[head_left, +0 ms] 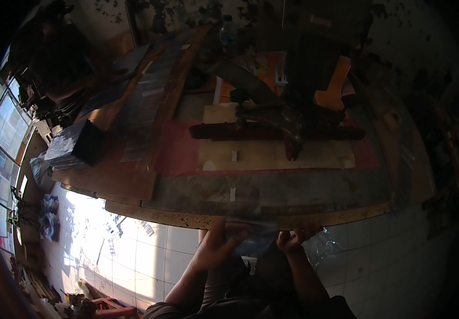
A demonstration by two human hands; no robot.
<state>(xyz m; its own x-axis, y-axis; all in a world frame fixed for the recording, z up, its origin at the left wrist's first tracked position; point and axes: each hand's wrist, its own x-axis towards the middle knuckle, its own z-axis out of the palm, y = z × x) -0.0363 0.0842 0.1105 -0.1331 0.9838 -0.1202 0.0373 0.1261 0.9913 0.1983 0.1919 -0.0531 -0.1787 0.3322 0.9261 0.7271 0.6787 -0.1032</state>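
Head | clear plastic | between left fingers and right fingers

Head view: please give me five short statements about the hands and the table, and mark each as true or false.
1. Clear plastic film is between the left hand and the right hand. True.
2. Both hands are at the far side of the table. False: they are at its near edge.
3. A clear bottle stands beyond the dark red bar. True.
4. The orange angled piece is near the bar's left end. False: it is nearer the right end.
5. Bright light falls on the tiled floor, left of the person. True.
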